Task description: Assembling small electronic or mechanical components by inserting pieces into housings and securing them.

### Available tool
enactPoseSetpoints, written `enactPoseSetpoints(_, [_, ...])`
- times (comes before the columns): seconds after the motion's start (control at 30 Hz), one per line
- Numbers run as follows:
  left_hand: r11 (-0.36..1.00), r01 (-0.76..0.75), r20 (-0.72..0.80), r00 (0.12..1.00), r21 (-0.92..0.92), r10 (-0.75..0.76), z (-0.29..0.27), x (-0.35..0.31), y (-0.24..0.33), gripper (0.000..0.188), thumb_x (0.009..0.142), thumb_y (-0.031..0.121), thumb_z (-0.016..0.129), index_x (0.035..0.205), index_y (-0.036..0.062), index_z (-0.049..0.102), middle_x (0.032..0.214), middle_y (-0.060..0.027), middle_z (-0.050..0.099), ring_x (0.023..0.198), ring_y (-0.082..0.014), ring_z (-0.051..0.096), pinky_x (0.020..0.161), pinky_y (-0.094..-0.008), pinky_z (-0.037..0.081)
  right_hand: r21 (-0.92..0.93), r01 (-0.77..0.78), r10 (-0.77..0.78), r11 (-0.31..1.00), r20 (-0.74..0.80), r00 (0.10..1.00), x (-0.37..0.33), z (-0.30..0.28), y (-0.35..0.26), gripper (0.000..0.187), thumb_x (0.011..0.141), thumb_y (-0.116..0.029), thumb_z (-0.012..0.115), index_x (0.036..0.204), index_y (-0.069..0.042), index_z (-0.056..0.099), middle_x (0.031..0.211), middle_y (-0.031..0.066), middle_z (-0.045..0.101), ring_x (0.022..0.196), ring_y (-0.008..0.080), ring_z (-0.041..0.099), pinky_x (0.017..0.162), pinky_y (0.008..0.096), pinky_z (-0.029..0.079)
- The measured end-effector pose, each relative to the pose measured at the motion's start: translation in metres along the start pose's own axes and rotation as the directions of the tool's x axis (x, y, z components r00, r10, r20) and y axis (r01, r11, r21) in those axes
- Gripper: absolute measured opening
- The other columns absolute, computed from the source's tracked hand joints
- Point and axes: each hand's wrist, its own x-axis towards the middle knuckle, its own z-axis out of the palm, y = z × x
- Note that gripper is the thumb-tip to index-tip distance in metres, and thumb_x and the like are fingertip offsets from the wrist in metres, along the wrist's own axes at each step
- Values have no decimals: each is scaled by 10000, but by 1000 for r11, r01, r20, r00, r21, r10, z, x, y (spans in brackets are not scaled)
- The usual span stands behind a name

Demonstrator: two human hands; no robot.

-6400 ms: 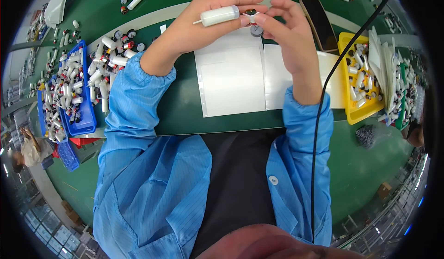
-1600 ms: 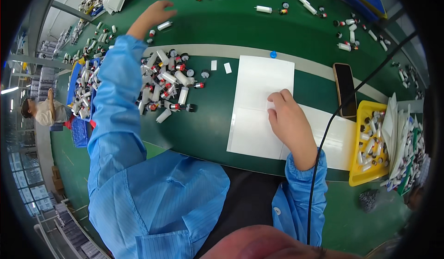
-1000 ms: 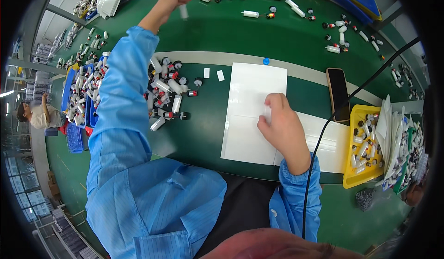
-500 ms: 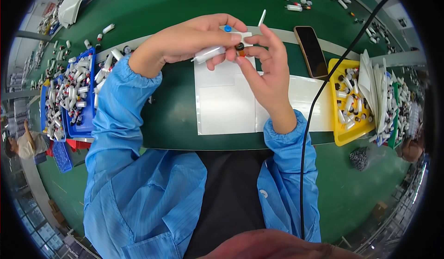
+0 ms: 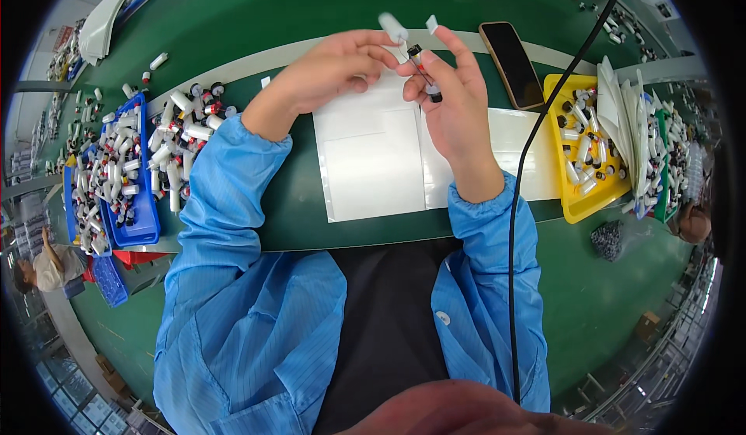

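Observation:
My left hand [image 5: 342, 66] is closed, its fingertips at the lower end of a white cylinder [image 5: 392, 27] that is blurred and tilted upward. Between the thumb and fingers of my right hand [image 5: 458, 109] is a small part with black ends [image 5: 434, 94], partly hidden by the fingers. Its black upper end [image 5: 414, 50] lies close to my left fingertips. A small white label [image 5: 432, 25] sticks to the raised right index fingertip. Below both hands lies a white sheet [image 5: 369, 171] on the green table.
Blue trays [image 5: 140, 217] of white cylinders stand at the left, with a loose pile [image 5: 172, 151] beside them. A phone [image 5: 511, 66] lies right of my hands, before a yellow tray [image 5: 581, 210] of parts. A black cable [image 5: 536, 140] runs down the right side.
The white cylinder has swung from below my left hand to above the fingertips. My left hand has turned and the right has shifted slightly; the view has shifted too.

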Motion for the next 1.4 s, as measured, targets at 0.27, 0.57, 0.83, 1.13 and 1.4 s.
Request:
enactPoseSetpoints(0.27, [945,-248,256,919,-213,299,28,-2,-5,694,917,170,612,1533,24,328,943,-19,560,933,-189,626,963,-363,452,-74,121,-117,990,56,991,-6,10,2,549,1040,-183,476,1520,-31,258,809,130,645,666,156,563,597,292,426])
enactPoseSetpoints(0.57, [941,-333,64,942,68,329,33,-4,4,415,997,117,566,1395,8,526,901,-54,661,862,-163,673,818,-303,532,-90,99,-95,991,49,994,-3,5,9,695,1033,-192,521,1551,5,102,852,130,670,691,147,604,657,277,487])
enactPoseSetpoints(0.83, [942,-269,-195,931,200,308,17,-3,8,456,905,43,696,1336,-14,559,1078,-139,727,1021,-176,688,890,-287,540,-164,230,-204,959,163,965,-2,7,19,800,948,1,589,1547,28,60,1017,162,707,939,198,679,887,314,522])
enactPoseSetpoints(1.13, [947,-285,-103,948,148,302,14,-2,13,526,953,43,614,1441,-15,428,1181,-172,687,1080,-204,673,950,-323,535,-205,283,-245,937,193,950,0,4,24,763,952,10,561,1542,28,78,1090,165,688,1032,225,663,933,344,514])
enactPoseSetpoints(1.4, [945,-302,-146,937,125,318,14,-5,19,500,974,15,551,1456,-1,417,1324,-185,605,1132,-215,647,1009,-336,504,-489,456,-480,743,85,873,3,3,22,590,907,-50,692,1393,27,366,1052,109,653,982,152,621,857,276,501])
